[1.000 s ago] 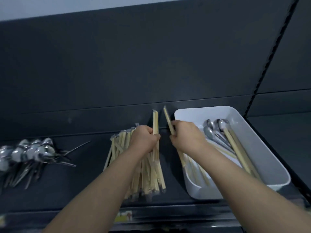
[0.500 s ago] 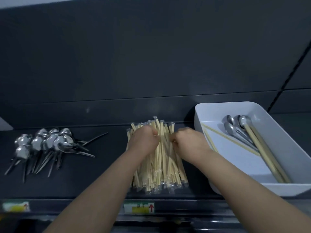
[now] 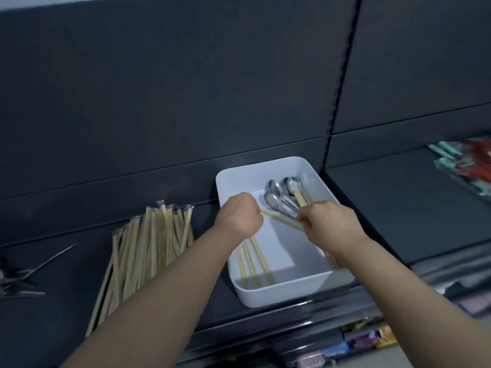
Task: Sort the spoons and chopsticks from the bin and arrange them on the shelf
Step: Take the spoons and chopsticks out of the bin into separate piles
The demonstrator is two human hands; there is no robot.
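A white bin [image 3: 279,297] stands on the dark shelf [image 3: 202,274]. Both my hands are over it. A pale chopstick pair [image 3: 281,221] lies slantwise between them: my left hand [image 3: 240,217] is curled at its left end and my right hand [image 3: 328,221] pinches its right end. More chopsticks [image 3: 255,261] lie in the bin's near left part. Three metal spoons [image 3: 276,197] and thicker chopsticks [image 3: 301,197] rest at the bin's far right. Left of the bin a pile of wrapped chopsticks [image 3: 148,251] lies on the shelf. Sorted spoons [image 3: 18,277] show at the left edge.
A dark back panel with a slotted upright [image 3: 342,75] rises behind the bin. The neighbouring shelf to the right carries teal and red packaged goods [image 3: 467,168]. Below the shelf's front edge, coloured packets [image 3: 369,338] sit on a lower level.
Both hands left the chopstick pile on the shelf and moved right into the bin, where they now hold a chopstick pair. The view swung right, so the spoon pile slid to the left edge.
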